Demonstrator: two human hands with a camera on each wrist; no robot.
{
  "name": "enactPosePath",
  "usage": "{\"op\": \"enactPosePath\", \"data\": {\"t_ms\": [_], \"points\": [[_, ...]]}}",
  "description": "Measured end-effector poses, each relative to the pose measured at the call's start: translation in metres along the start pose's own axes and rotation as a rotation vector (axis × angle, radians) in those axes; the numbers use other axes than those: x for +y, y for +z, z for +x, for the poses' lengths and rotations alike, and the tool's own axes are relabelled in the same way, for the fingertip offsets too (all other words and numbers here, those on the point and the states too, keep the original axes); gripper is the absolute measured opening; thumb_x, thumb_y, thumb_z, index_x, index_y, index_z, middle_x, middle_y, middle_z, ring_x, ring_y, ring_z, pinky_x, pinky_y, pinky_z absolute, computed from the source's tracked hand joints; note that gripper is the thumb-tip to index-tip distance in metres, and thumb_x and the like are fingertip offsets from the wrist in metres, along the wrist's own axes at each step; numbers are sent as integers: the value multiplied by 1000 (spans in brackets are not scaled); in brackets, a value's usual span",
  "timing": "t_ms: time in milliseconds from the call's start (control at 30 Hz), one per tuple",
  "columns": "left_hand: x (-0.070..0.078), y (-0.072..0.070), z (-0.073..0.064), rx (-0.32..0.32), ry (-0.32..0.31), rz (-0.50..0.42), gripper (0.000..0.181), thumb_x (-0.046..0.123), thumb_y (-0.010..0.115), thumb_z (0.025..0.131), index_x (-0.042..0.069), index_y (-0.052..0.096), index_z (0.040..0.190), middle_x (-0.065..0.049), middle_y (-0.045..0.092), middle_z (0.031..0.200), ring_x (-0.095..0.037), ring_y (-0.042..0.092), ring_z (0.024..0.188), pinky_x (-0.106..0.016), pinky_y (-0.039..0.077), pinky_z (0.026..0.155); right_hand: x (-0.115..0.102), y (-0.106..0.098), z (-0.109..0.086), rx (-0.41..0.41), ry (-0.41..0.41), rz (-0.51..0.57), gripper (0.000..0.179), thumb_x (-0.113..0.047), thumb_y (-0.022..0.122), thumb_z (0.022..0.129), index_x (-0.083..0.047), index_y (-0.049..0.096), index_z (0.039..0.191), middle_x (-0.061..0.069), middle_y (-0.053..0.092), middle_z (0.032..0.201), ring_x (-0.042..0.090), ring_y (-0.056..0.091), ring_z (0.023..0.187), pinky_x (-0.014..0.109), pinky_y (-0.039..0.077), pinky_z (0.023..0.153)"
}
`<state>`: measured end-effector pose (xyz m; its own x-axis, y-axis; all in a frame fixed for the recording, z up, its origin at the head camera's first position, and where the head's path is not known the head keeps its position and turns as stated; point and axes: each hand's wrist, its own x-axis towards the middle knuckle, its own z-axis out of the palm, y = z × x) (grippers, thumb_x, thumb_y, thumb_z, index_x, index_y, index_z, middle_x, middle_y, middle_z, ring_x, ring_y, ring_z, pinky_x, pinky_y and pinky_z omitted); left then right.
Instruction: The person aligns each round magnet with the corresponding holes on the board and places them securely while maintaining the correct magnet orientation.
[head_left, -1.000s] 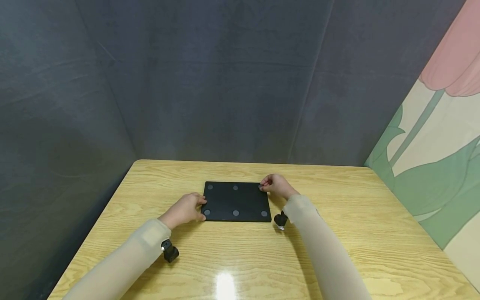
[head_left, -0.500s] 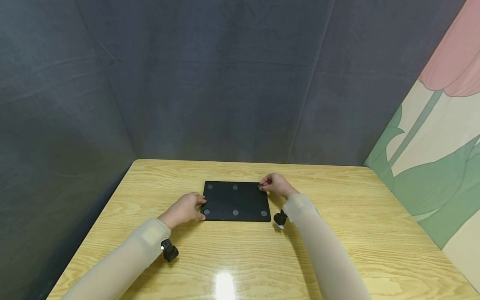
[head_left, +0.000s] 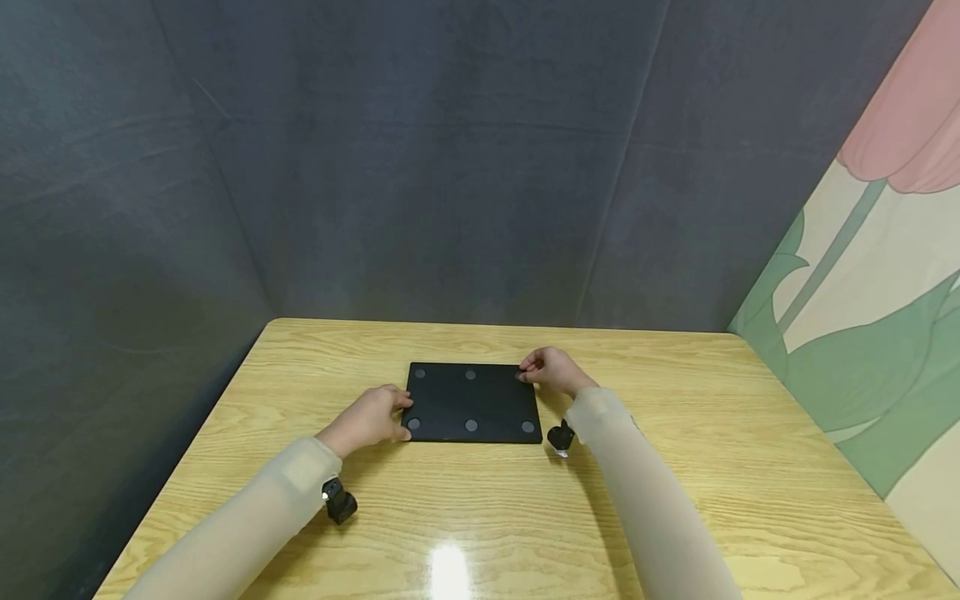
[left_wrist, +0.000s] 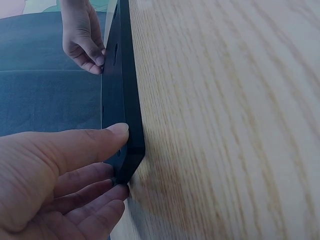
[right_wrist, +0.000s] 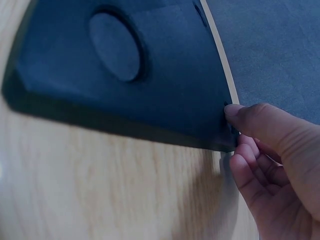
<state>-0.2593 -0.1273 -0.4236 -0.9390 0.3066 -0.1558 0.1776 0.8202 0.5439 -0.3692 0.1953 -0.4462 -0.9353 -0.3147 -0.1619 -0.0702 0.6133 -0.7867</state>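
Observation:
A flat black rectangular board (head_left: 472,402) with several round grey discs on its top face lies on the table. My left hand (head_left: 369,418) holds its left side. In the left wrist view, the left thumb (left_wrist: 119,129) presses the top near a corner while the curled fingers meet the side edge. At the far right corner, my right hand (head_left: 557,371) pinches the board, thumb on top and fingers at the edge, partly covering the disc there. A large round disc (right_wrist: 116,46) sits in a recess near another corner in the right wrist view.
The wooden table (head_left: 450,500) has light grain and a bright reflection near its front. A dark grey curtain (head_left: 450,167) hangs behind and to the left. On the right stands a wall with a painted flower (head_left: 870,333). Each wrist carries a small black camera (head_left: 340,502).

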Motion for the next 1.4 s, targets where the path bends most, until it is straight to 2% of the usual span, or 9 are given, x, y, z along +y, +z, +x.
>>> {"op": "enactPosePath", "data": {"t_ms": [667,1100,1400], "points": [[0,0,-1,1,-13,0,56,13,80,71,0,60,121,-10,50,133,-32,42,125,-42,36,101,-2,0,-2,-6,-2,23,14,3,65,83,5,62,96,10,63,86,14,62,77,23,48,69],[1,0,1,6,6,1,55,14,80,71,0,60,120,-11,50,133,-33,43,124,-43,37,100,-1,-2,-3,-1,21,26,14,2,64,83,4,62,96,10,64,87,14,63,79,24,48,70],[2,-1,1,-3,-6,-5,55,14,80,71,0,60,121,-11,49,133,-32,42,124,-43,37,100,0,-1,-3,0,-8,31,14,4,63,83,6,62,96,11,64,86,14,63,78,23,49,69]]}}
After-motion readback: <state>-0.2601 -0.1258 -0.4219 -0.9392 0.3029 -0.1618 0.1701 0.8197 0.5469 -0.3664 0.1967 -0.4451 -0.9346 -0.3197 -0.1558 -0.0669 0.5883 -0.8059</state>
